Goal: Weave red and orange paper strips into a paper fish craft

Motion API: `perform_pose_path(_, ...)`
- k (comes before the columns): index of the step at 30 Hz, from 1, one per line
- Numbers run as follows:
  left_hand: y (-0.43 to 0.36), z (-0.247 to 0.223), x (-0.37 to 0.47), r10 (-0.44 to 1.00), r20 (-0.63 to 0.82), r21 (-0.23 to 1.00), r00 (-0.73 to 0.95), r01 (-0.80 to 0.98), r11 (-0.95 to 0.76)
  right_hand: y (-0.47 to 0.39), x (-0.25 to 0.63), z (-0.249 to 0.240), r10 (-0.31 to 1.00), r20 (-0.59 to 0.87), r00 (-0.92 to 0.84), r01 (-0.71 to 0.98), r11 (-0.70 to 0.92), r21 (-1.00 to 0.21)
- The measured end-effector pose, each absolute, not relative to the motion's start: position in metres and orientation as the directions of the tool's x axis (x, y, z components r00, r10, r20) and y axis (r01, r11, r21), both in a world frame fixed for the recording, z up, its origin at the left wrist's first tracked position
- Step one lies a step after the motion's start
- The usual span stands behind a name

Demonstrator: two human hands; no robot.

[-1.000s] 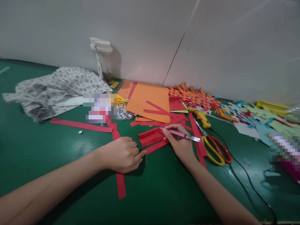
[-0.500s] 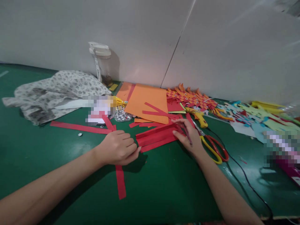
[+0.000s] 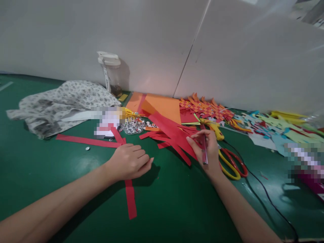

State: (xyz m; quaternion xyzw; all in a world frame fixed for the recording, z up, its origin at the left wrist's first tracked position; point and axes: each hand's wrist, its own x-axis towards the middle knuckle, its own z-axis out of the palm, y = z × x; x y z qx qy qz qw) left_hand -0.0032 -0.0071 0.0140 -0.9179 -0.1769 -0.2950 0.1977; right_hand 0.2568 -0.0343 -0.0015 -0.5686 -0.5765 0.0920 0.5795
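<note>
My left hand [image 3: 131, 162] is closed in a loose fist over crossed red paper strips [image 3: 131, 199]; its curled fingers hide the crossing. One strip [image 3: 86, 140] runs out to the left. My right hand [image 3: 209, 148] is closed, pinching a wider red paper piece [image 3: 169, 131] between thumb and fingers. The piece slants over more loose red strips [image 3: 182, 153] and an orange sheet [image 3: 164, 104]. A slim dark-red stick [image 3: 204, 152], like a pen or pencil, is also held in my right hand. Beside that hand lie scissors [image 3: 231, 165] with yellow and red handles.
Behind are a yellow glue gun [image 3: 215, 130] with a black cord [image 3: 265, 197], woven orange-red paper pieces [image 3: 206, 108] and colored scraps [image 3: 286, 130]. Small round pieces [image 3: 133, 126] lie near the center. A patterned cloth [image 3: 68, 98] and a clear lidded cup [image 3: 112, 76] are at the back left.
My right hand has swung the red paper up and away from my left hand, turning it over the orange sheet. The left hand stays on the crossed strips.
</note>
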Motion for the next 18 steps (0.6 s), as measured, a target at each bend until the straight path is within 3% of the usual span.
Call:
perform_pose_path(6,-0.009,0.016,-0.001,0.360,0.544,-0.059,0.758,0.462,-0.885,-0.043,0.227,-0.002,0.832,0.475,0.286,0.380,0.357,-0.854)
perform_pose_path(12,-0.009,0.012,0.000,0.351,0.455,-0.053,0.819,0.418,-0.907,-0.047,0.219,-0.003,0.845,0.484,0.228,0.347,0.394,-0.851)
perform_pose_path(18,-0.011,0.013,0.001,0.291,0.513,-0.054,0.808,0.369,-0.928,-0.045,0.221,0.000,0.817,0.490,0.303,0.337,0.390,-0.857)
